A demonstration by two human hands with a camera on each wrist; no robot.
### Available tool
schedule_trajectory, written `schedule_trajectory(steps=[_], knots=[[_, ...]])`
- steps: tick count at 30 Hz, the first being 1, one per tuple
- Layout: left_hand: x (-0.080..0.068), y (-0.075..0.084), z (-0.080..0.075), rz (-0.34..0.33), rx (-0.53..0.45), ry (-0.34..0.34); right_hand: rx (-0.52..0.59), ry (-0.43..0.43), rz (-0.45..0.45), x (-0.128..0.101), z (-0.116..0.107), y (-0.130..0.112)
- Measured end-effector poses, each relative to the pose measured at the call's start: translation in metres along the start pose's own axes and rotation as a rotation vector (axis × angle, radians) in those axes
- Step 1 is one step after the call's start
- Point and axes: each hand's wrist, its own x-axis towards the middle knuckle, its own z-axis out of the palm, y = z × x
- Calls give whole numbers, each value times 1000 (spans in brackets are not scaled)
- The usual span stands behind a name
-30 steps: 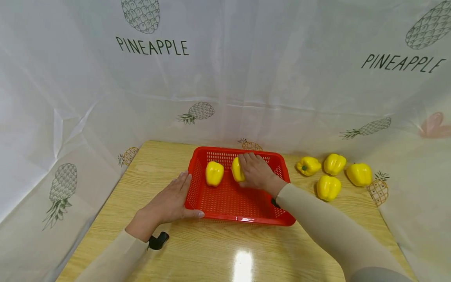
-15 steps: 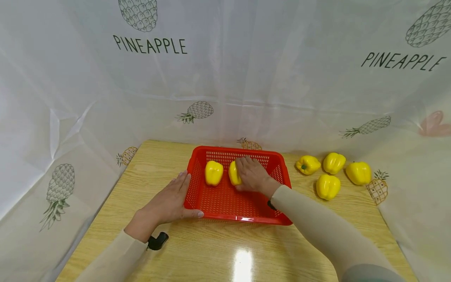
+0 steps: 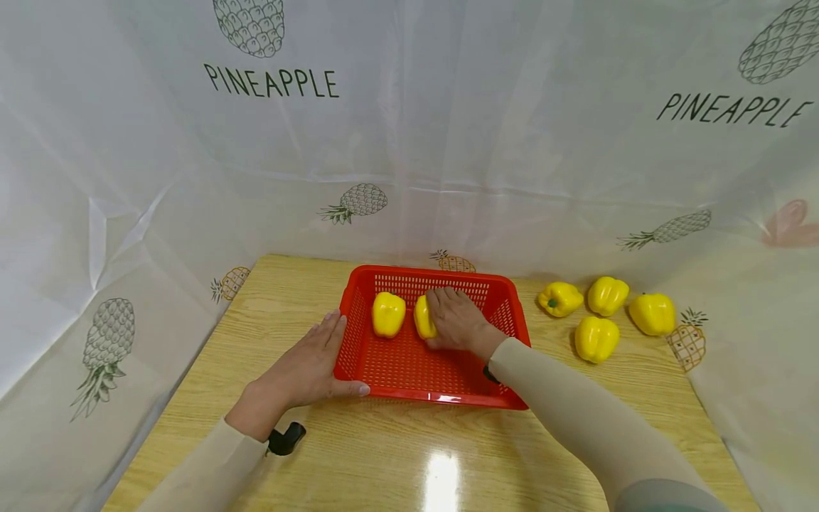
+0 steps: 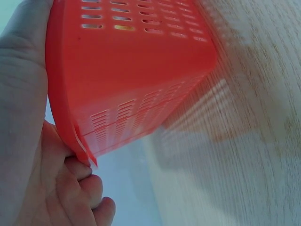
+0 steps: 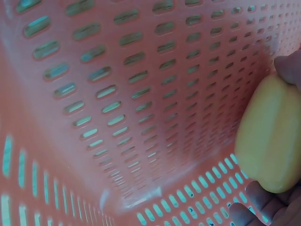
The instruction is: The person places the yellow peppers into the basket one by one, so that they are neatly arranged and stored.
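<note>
the left hand [image 3: 301, 373] lies flat on the wooden table [image 3: 397, 455] with its fingers straight along the left wall of the red basket [image 3: 409, 366] and the thumb stretched along the near rim; in the left wrist view the palm [image 4: 28, 94] presses against that corner, so it braces the basket rather than clasps it. the basket looks like thin perforated plastic — light, a little springy, apt to slide on the glossy tabletop, which is likely why a steadying hand sits there.

inside, near the far wall, one yellow pepper [image 3: 388, 313] stands free. just right of it a second pepper [image 3: 422, 317] is under the right hand [image 3: 456, 321], whose fingers curl over its top and right side; the right wrist view shows this pepper [image 5: 269, 141] held with fingertips [image 5: 254, 207] beneath it, close to the basket floor and the back wall. whether it already rests on the floor i cannot tell. the pepper looks smooth, waxy and probably hollow and light — a whole-hand wrap round the body suits it better than a pinch.

further right, four more peppers [image 3: 596, 339] lie on the table, well apart from both hands.
</note>
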Motion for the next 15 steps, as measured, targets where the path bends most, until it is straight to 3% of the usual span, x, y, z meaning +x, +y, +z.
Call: schedule_trajectory(steps=[15], knots=[[0, 0, -1, 8, 9, 2, 34, 6, 9, 1, 3, 0]])
